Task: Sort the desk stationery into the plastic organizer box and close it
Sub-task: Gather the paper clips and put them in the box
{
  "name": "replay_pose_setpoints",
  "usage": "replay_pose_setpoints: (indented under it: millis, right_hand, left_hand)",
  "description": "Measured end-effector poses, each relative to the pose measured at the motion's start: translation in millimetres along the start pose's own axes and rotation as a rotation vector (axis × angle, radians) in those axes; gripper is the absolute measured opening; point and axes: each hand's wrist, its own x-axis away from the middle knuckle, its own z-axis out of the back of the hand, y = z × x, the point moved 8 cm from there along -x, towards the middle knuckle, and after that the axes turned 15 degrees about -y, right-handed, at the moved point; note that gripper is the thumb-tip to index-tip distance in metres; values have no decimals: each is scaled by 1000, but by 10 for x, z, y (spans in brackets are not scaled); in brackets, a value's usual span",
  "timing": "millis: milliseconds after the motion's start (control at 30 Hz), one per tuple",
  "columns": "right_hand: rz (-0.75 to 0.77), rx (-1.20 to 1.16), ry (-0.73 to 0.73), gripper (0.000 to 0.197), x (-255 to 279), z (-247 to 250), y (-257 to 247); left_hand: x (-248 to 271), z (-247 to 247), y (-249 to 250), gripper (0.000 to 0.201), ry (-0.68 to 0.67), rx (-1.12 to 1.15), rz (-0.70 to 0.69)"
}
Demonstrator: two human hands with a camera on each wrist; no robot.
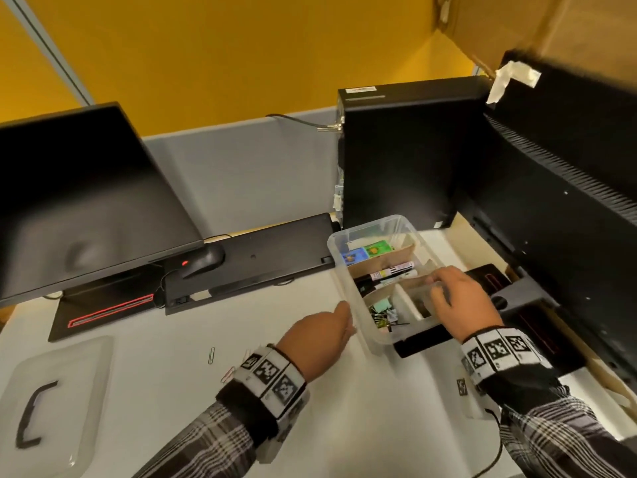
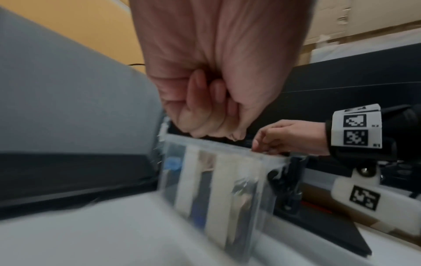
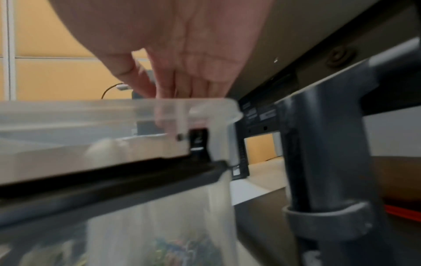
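Observation:
The clear plastic organizer box stands open on the desk, split by cardboard dividers. It holds blue and green cards, markers and binder clips. My left hand is at the box's left wall. In the left wrist view its fingers are curled into the palm above the box rim, and nothing shows in them. My right hand reaches down into the near right compartment with straight fingers. The clear lid with a black handle lies at the lower left. Loose paper clips lie on the desk.
A monitor stands at the left, with an upturned keyboard and a mouse behind the box. A black computer tower stands at the back. A second monitor's back and stand crowd the right side.

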Motion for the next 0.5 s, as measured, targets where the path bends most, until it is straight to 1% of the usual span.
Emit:
replay_pose_setpoints:
  millis: [67, 133, 200, 300, 367, 433, 467, 500]
  right_hand:
    - [-30, 17, 161, 20, 116, 131, 81]
    - [-94, 31, 204, 35, 194, 71, 207]
    - [-118, 41, 168, 44, 230, -66, 288]
    - [-106, -44, 112, 47, 236, -164, 312]
    - [-109, -139, 71, 49, 220, -199, 332]
    - [-119, -174, 48, 50, 210, -215, 340]
    - [-125, -174, 45, 50, 213, -218, 340]
    - [-130, -173, 44, 50, 216, -218, 334]
  left_hand:
    - [-229, 136, 302, 28, 3, -122, -11]
    - [-496, 240, 638, 31, -13, -205, -26]
    - [-755, 296, 956, 31, -42, -233, -39]
    - [-1039, 269, 1274, 31, -103, -277, -61]
    - [-1173, 265, 1364, 30, -132, -277, -67]
    - [-1284, 230, 1365, 29, -189, -287, -35]
    - [-1322, 211, 1347, 29, -201, -304, -11]
    - [-1334, 225, 1339, 29, -179, -299, 2]
